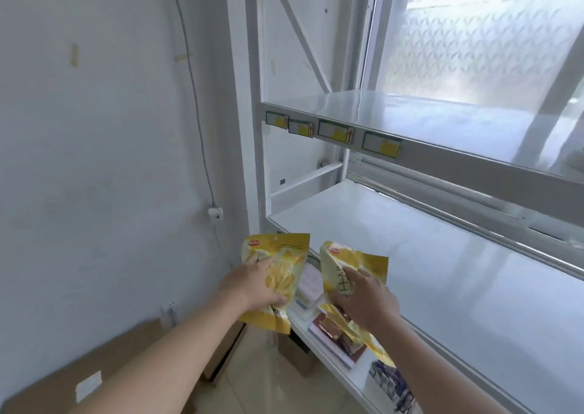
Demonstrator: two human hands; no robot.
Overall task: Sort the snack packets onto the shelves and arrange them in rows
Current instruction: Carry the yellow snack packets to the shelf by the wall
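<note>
Left hand (252, 282) grips left packet (284, 249), right hand (368, 300) right packet (363, 260) (arms outstretched).

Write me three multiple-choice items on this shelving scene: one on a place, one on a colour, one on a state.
1. Where are the price labels?
A. on the front edge of the upper shelf
B. on the wall
C. on the floor

2. What colour are the left packet and the right packet?
A. green
B. yellow
C. blue

3. What is the left hand doing?
A. hanging open
B. pressing the wall
C. gripping a packet

Answers:
1 A: the labels line that shelf's front edge.
2 B: both bags are mostly yellow.
3 C: its fingers and thumb curl round the left packet, and the right hand likewise holds the right packet.
</note>
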